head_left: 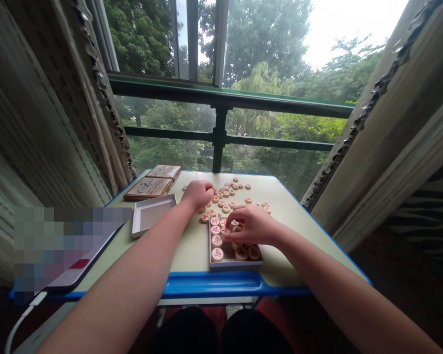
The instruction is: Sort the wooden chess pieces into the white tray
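Observation:
Round wooden Chinese chess pieces (226, 208) with red and dark characters lie scattered over the far middle of the table. My left hand (199, 194) is at the left of this spread, fingers curled down at the pieces; what they hold, if anything, is hidden. Nearer me stands a shallow white box (236, 265), with a column of red-marked pieces along its left side and dark-marked ones at its right. Over the box is my right hand (253, 225), thumb and forefinger closed around a chess piece (225, 230). That hand hides part of the box's contents.
A white box lid (153, 216) lies left of my left forearm. Behind it is a folded wooden game board (147, 187). A device with a white cable (33, 305) sits at the left edge. The small table (291, 265) has a blue rim and front groove; a green-railed window lies beyond.

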`<state>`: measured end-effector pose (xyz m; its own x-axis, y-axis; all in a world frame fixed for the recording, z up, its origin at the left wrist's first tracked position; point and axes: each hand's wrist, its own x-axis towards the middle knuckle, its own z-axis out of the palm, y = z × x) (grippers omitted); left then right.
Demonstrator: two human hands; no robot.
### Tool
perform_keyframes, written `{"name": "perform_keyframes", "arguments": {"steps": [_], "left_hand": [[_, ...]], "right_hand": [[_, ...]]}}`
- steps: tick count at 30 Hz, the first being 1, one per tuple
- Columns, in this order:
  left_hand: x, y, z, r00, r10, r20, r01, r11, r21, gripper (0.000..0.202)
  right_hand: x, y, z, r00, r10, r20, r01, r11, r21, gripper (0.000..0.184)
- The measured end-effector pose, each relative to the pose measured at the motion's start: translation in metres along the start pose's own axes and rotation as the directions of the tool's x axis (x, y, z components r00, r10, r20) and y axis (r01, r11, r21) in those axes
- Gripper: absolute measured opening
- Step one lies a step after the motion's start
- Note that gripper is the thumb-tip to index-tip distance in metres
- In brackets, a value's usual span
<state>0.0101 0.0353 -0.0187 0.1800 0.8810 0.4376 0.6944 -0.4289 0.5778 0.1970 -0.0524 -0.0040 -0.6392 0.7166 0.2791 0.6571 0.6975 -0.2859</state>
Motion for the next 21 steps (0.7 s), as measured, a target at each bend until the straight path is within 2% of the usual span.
{"name": "perform_keyframes", "arguments": {"steps": [5,9,16,21], "left_hand": [[0.0003,-0.0001,0.0003,1.000,-0.019,-0.022,0.017,0.998,-0.068,0.025],[-0.0015,0.0017,0.0000,1.000,-0.002,-0.005,0.002,1.000,-0.030,0.026],[-0.0022,0.0023,-0.0041,0.998,0.052,-0.026,-0.046,0.984,0.174,0.029],[-0.0023,0.0013,-0.0034,0.996,0.088,0.033,-0.094,0.942,0.322,0.030]], "right_hand": [[0.0000,-0.0051,-0.0037,0.998,0.031,0.059,-0.032,0.999,0.014,0.019],[0.0002,-0.0096,-0.0056,0.995,0.041,0.092,-0.042,0.999,0.013,0.019],[0.0002,-0.0061,-0.0040,0.998,-0.013,0.060,0.013,1.000,0.011,0.019],[0.0002,-0.0062,-0.0050,0.996,0.000,0.085,0.001,1.000,-0.009,0.020]]}}
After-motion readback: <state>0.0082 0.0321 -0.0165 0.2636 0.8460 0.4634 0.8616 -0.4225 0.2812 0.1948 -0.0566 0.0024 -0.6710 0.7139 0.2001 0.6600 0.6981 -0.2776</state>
